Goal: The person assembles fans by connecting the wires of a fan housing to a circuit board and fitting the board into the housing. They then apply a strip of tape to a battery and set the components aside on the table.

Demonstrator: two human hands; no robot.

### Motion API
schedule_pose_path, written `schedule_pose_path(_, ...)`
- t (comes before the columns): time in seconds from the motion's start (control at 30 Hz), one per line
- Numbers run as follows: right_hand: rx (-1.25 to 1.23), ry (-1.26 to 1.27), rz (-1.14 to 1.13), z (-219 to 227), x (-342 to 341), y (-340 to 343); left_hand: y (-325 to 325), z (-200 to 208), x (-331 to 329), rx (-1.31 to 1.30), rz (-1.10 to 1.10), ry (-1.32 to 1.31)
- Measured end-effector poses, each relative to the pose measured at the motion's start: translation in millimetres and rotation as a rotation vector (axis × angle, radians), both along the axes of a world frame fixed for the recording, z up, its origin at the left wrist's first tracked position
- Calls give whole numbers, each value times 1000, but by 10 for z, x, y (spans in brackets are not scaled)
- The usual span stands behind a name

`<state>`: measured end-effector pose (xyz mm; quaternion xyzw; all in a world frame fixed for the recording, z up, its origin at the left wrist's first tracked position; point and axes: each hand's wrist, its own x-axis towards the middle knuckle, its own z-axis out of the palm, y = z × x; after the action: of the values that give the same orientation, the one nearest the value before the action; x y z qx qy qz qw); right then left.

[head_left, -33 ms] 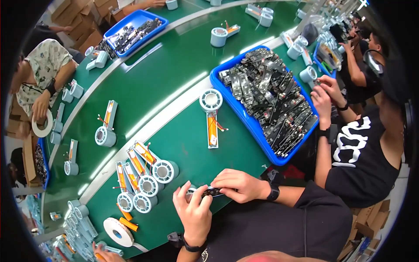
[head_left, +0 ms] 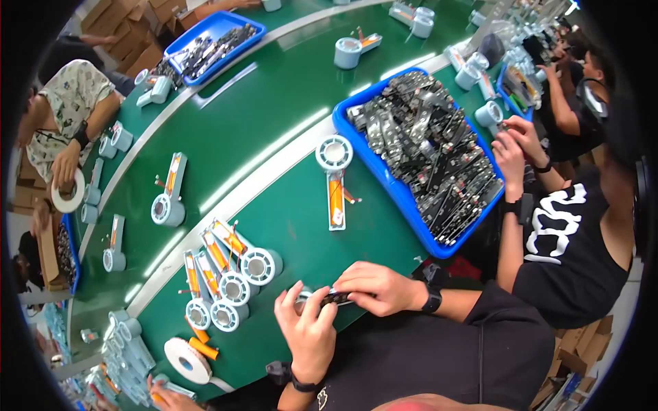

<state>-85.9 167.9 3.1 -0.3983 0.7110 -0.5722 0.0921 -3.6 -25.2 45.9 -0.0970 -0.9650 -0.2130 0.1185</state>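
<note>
Green bench [head_left: 305, 240] lies under the fingers, flat and hard, with a glossier green strip [head_left: 281, 82] curving past its far edge. Between the two hands is a pale-blue housing [head_left: 301, 302], with a dark board [head_left: 336, 299] beside its round end; whether the board sits inside or merely against it is hidden. Fingers of the left hand [head_left: 310, 332] close around the round end; those of the right hand [head_left: 379, 291] pinch the board's far end. The housing looks like light, stiff plastic, probably a little slick, so its round end seems the surer hold. The board seems thin and easier to harm, best taken by its edges without bending. Left of the fingers, four similar units [head_left: 234, 289] with orange cells [head_left: 215, 252] lie bunched, a white tape roll [head_left: 195, 363] nearer the body. Ahead lies a lone unit [head_left: 336, 198]; ahead and right, a blue tray [head_left: 396, 198] heaped with loose boards [head_left: 428, 161]. Farther right, a co-worker [head_left: 555, 260] handles another unit [head_left: 489, 115].
</note>
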Motion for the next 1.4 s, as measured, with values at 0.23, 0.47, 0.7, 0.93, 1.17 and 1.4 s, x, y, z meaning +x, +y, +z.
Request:
schedule_pose_path(0.23,-154,-170,38,-41,-134,146,106,186,-67,-25,67,156)
schedule_pose_path(0.47,88,34,-49,-59,12,95,-152,844,-1845,-63,80,571)
schedule_pose_path(0.7,105,71,-78,-88,195,-27,-603,-265,-3221,-265,516,328)
schedule_pose_path(0.93,92,12,-173,-117,107,17,-802,61,-2964,-665,357,218)
schedule_pose_path(1.17,75,96,-169,-100,43,-127,-2014,-41,-2743,-457,507,-277)
schedule_pose_path(1.4,136,206,-186,20,107,-107,-3221,161,-2120,-602,510,-255)
